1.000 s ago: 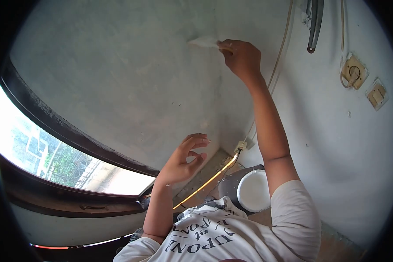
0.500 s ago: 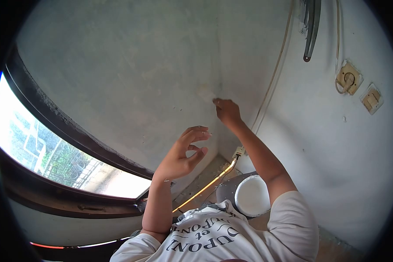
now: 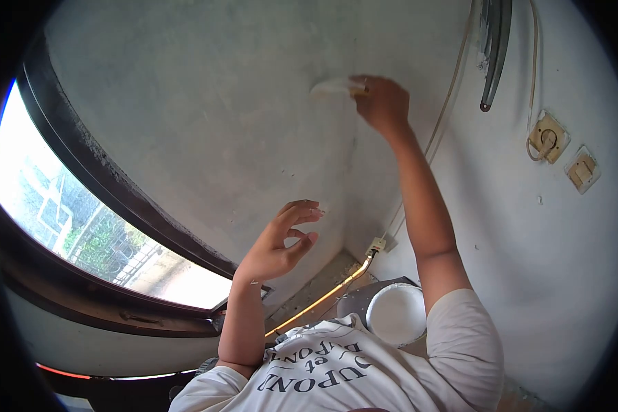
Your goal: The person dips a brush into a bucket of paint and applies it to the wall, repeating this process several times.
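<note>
My right hand (image 3: 383, 101) is raised against the grey-white wall (image 3: 206, 103), near the corner. Its fingers close round the tan end of a flat, white-ended tool (image 3: 336, 87). The tool's white part points left along the wall and is blurred, so its exact kind does not show. My left hand (image 3: 285, 240) hangs lower, in front of the same wall, holding nothing. Its fingers are bent with the thumb apart, and white smears mark the fingertips. Below my right arm stands a round white bucket (image 3: 396, 314) with white material inside.
At left is a dark-framed window (image 3: 110, 240). A cable (image 3: 453, 75) runs down near the corner to a white connector (image 3: 376, 245) and a glowing yellow strip (image 3: 323, 301). On the right wall are a plugged socket (image 3: 549, 137), a switch plate (image 3: 582, 169) and a dark metal bracket (image 3: 491, 69).
My right hand has moved up the wall and slightly right, and more of the white-ended tool shows. My left hand has barely moved. The view has shifted a little.
</note>
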Demonstrator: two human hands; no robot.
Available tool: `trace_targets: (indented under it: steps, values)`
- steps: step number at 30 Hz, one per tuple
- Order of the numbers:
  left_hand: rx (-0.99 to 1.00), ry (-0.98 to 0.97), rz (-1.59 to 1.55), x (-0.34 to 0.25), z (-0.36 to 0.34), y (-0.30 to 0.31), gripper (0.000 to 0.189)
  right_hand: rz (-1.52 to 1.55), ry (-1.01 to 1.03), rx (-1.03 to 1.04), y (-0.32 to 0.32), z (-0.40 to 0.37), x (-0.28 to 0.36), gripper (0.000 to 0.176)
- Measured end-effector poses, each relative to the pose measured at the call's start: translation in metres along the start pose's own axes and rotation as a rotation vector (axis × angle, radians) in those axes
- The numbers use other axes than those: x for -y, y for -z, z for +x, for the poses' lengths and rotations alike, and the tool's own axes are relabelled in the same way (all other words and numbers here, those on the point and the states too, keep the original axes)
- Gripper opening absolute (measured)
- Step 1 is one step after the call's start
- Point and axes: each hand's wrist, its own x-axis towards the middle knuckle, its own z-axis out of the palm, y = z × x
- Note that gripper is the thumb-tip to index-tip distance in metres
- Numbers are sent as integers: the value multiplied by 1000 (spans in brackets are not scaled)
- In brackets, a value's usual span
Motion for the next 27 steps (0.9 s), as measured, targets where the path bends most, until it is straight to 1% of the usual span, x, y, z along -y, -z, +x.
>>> trace_targets:
  steps: [1,2,4,5,7,8,10,11,13,15,17,18,20,21,23,24,25,26,27]
  values:
    - [6,-16,-13,-1,2,-1,44,-13,5,-42,10,14,2,28]
    - [12,-33,-25,-3,3,-2,44,-11,4,-41,18,23,3,28]
    - [22,-30,-23,-7,6,-3,43,180,-30,-187,31,37,4,25]
    - [30,-26,-25,-8,6,-3,42,180,-32,-188,38,39,6,25]
    - [41,-43,-4,-3,7,-1,40,486,-116,-298,46,43,7,22]
    - [52,-57,18,-1,7,1,38,488,-115,-298,40,42,5,22]
    - [39,-33,3,-3,7,1,36,275,16,-343,13,32,0,19]
    - [27,-13,-14,-4,7,1,35,253,-15,-210,3,21,3,20]
    - [34,-17,-5,0,6,3,34,359,-54,-158,-43,-6,1,19]
    - [39,-24,-3,9,2,5,34,338,-98,-85,-65,-41,1,18]
    - [107,-18,-28,20,-3,5,34,294,-127,-3,-89,-75,-7,18]
    - [108,-15,-32,25,-6,4,34,302,-160,39,-96,-92,-8,19]
    - [142,54,-61,34,-12,2,35,284,-211,128,-111,-126,-13,21]
    - [143,59,-63,40,-16,0,35,259,-229,175,-121,-146,-19,23]
    - [126,137,-106,52,-21,-6,37,193,-205,173,-153,-192,-36,17]
    - [129,141,-106,57,-24,-9,37,135,-199,265,-166,-217,-44,19]
    - [115,192,-157,62,-26,-13,38,77,-192,355,-177,-241,-51,21]
    - [100,246,-206,68,-28,-17,39,47,-156,437,-190,-267,-59,21]
    - [102,250,-204,76,-32,-21,39,20,-120,519,-195,-290,-60,22]
